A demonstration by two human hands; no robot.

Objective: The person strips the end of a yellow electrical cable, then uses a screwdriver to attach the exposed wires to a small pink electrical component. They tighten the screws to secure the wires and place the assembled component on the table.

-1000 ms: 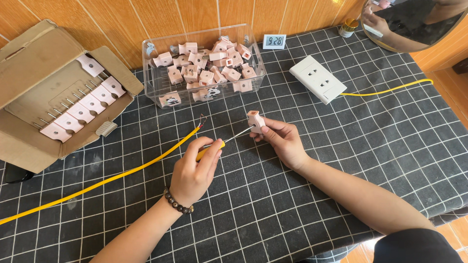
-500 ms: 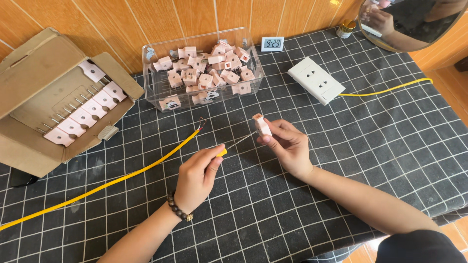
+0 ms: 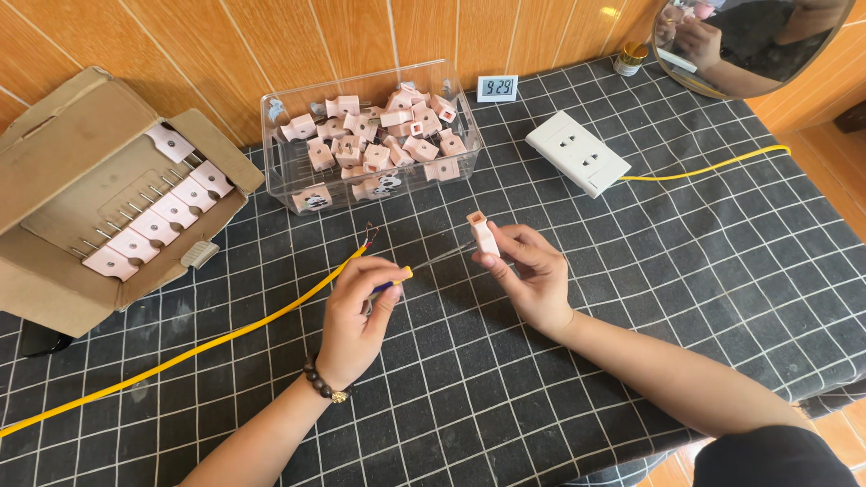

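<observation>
My left hand (image 3: 361,311) grips a small screwdriver (image 3: 424,266) with a yellow and purple handle; its thin metal shaft points right toward my right hand. My right hand (image 3: 532,271) holds a small pink plug block (image 3: 483,234) upright between thumb and fingers. The shaft's tip is close to the block; contact is not clear. A yellow cable (image 3: 225,329) lies on the black checked cloth (image 3: 451,406) under my left hand, with bare wire ends (image 3: 368,236) at its tip.
A clear plastic box (image 3: 289,171) full of several pink blocks stands behind the hands. An open cardboard box (image 3: 81,216) with rows of pink parts is at the left. A white socket strip (image 3: 577,164) with a yellow lead, a small digital clock (image 3: 497,87) and a round mirror (image 3: 749,45) lie at the back right.
Both hands have shifted slightly lower and to the left. The right hand has turned the pink block more upright. The screwdriver stays in the left hand.
</observation>
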